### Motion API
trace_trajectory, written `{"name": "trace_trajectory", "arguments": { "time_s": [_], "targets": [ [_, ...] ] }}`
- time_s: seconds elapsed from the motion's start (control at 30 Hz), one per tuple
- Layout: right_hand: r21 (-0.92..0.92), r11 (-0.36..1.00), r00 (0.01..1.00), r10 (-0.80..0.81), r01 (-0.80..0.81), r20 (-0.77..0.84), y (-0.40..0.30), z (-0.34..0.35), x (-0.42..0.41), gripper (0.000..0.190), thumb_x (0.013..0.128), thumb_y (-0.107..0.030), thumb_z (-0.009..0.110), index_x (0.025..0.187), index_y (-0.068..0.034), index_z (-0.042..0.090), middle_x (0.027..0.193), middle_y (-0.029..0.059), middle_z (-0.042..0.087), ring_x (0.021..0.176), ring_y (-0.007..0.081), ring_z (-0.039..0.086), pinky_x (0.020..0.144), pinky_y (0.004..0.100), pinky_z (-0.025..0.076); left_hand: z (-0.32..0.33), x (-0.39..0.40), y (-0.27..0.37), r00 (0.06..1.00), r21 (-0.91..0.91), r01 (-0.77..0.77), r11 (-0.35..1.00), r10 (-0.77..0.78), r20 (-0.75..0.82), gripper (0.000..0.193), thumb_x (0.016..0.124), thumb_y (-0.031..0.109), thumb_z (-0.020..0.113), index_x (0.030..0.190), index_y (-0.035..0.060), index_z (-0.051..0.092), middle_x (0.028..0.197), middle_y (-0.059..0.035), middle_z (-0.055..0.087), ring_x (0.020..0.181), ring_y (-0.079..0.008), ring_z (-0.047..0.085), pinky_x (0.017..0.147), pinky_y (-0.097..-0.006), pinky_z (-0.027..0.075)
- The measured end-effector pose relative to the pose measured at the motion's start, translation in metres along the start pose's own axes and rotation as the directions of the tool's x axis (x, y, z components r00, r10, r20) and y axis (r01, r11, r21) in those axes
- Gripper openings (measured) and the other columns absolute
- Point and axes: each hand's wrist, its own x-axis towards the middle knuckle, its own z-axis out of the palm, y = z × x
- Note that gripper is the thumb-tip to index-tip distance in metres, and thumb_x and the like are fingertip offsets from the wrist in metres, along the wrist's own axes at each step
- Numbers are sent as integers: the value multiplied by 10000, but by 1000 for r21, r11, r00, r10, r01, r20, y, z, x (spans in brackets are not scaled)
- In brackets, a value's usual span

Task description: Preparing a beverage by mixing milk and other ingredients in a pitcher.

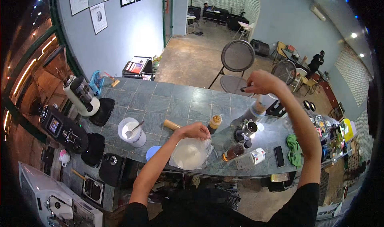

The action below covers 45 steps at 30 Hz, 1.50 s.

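Observation:
My left hand (196,131) pinches the edge of a clear plastic bag (207,146) beside a round mass of white powder (188,155) on the counter's near side. Raised over the far right of the counter, my right hand (260,82) holds a small dark object (244,89) that I cannot identify. Below it stands a clear container with brown contents (260,107). A white tub (132,132) of white powder with a spoon (135,129) is left of my left arm. Between the hands are a bottle with a tan top (215,122) and a steel pitcher (249,127).
A syrup bottle (235,151), a carton (257,156), a phone (279,156) and a green cloth (294,150) lie or stand at right. A wooden cylinder (171,125) and blue lid (153,152) are near my left arm. Coffee grinders (81,98) stand at left; two people are far off.

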Motion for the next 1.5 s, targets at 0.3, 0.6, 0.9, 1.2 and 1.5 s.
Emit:
{"name": "trace_trajectory", "arguments": {
  "time_s": [0.3,0.6,0.9,1.2,1.5],
  "targets": [
    [-95,996,962,27,-2,271,-105,-89,-138,308,805,-364,750,960,-102,795,829,119,746,801,310,715,732,402,557,4,20,14,980,312,122,942,-165,114,227,850,269,789,965,73,788,835,13,708,793,-84,614,709,-275,472],
    [-57,998,984,-23,33,177,-127,-50,-155,272,761,-326,768,857,-72,777,800,196,708,816,377,695,718,466,547,15,39,15,978,278,-78,958,19,209,203,857,223,775,952,45,752,837,5,700,780,-101,606,702,-306,495],
    [-80,997,977,-3,20,211,-146,-37,-126,283,768,-331,776,807,-50,767,842,207,721,838,377,709,724,468,565,20,28,2,990,193,-138,971,131,48,191,878,214,767,977,52,748,843,-2,710,781,-84,604,715,-267,485],
    [-118,991,968,-26,58,249,-150,-38,-103,323,771,-364,781,817,-44,771,852,196,732,853,365,717,746,461,573,20,23,4,993,173,-120,978,121,5,202,871,227,781,956,44,773,813,10,699,761,-80,590,706,-275,474],
    [-107,993,965,-29,59,260,-152,-43,-91,337,770,-377,782,833,-46,774,870,191,737,869,363,720,773,454,575,19,30,-5,982,125,-178,976,184,-40,211,844,226,800,940,39,780,764,16,684,688,-71,559,624,-271,449]
  ]
}}
